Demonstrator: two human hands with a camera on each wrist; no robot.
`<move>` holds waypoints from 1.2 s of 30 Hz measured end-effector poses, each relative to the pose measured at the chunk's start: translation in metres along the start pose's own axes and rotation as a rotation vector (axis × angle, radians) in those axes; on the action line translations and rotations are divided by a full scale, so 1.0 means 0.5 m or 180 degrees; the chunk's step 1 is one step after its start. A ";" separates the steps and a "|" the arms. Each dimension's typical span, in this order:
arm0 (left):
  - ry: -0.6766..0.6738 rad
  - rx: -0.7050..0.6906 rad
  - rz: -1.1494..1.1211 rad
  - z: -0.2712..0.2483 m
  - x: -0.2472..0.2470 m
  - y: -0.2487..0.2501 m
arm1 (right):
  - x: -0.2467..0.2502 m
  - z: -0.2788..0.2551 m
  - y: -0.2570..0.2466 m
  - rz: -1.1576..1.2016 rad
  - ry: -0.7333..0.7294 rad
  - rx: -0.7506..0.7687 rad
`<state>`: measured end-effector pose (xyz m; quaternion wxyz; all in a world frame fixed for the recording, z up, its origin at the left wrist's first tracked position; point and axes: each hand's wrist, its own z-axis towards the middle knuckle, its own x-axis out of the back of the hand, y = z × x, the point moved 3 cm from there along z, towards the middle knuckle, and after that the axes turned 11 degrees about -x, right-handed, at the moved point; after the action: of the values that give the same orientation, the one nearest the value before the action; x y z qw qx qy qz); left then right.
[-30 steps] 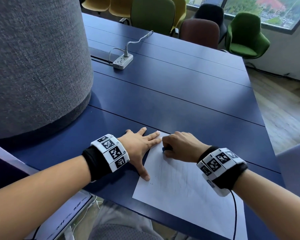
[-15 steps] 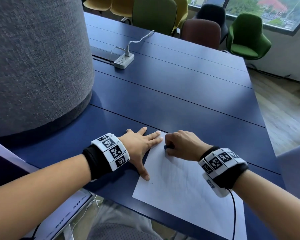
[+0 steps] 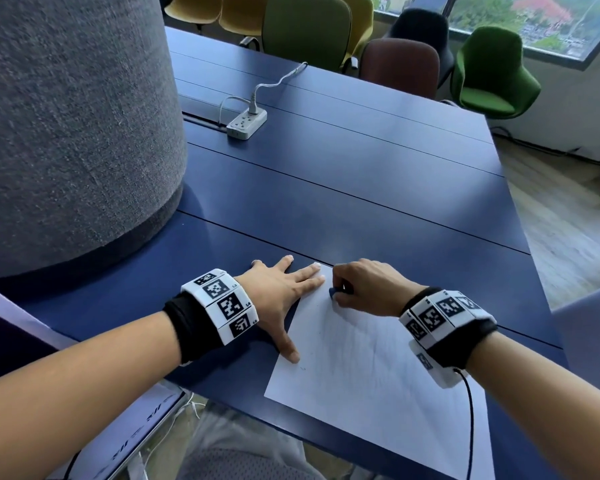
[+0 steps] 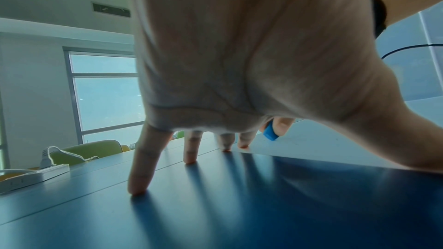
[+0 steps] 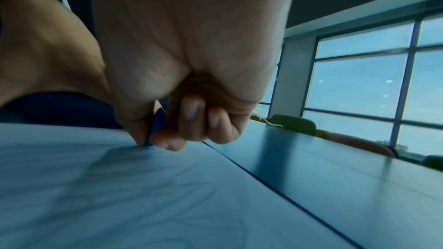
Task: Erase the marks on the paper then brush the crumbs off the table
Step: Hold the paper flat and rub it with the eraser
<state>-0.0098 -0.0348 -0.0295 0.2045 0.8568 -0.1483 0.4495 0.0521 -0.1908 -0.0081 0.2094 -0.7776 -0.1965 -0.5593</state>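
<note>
Right hand (image 3: 364, 285) was curled, fingers (image 5: 191, 109) and thumb pinching a small blue eraser (image 3: 334, 292), its lower edge touching the paper (image 3: 368, 368) near the sheet's far left corner. Paper lay flat at the near edge of the dark blue worktop (image 3: 361, 188), angled, with faint grey pencil marks (image 3: 350, 344) across its middle. Left hand (image 3: 278, 292) was flat and spread: index and thumb tips on the paper's left edge, the other fingertips (image 4: 136, 189) on bare worktop beside it. Crumbs too small to tell. A white power strip (image 3: 246, 123) with cable sat well apart at the far side, next to a large grey fabric cylinder (image 3: 66, 116). Coloured chairs (image 3: 492, 74) stood beyond the worktop.
</note>
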 end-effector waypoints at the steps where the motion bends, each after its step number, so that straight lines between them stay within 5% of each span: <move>1: 0.0005 0.0001 0.0009 0.000 0.000 0.000 | 0.000 0.001 0.002 0.0021 0.0053 -0.0006; 6: 0.0010 -0.0015 -0.0033 0.000 0.002 0.000 | -0.023 -0.026 -0.035 -0.0029 -0.0204 0.0452; 10: 0.0015 -0.0017 -0.0025 0.000 0.001 0.001 | -0.009 -0.010 -0.017 -0.0043 -0.0029 0.0280; 15: -0.0014 0.0019 0.0043 0.001 0.001 0.002 | -0.029 -0.050 -0.059 -0.0005 -0.0350 0.0894; 28: -0.0029 0.0013 0.0076 0.001 0.001 0.000 | -0.025 -0.046 -0.051 0.0255 -0.0140 0.0841; 32: -0.0047 0.0034 0.0140 0.004 -0.001 0.000 | -0.040 -0.077 -0.069 0.0149 -0.0524 0.1113; 36: -0.0042 0.0031 0.0111 0.004 0.001 0.000 | -0.023 -0.052 -0.055 0.0256 -0.0244 0.0881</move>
<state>-0.0081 -0.0356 -0.0304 0.1914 0.8580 -0.1624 0.4481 0.0134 -0.1826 -0.0085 0.3292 -0.7694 -0.2482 -0.4879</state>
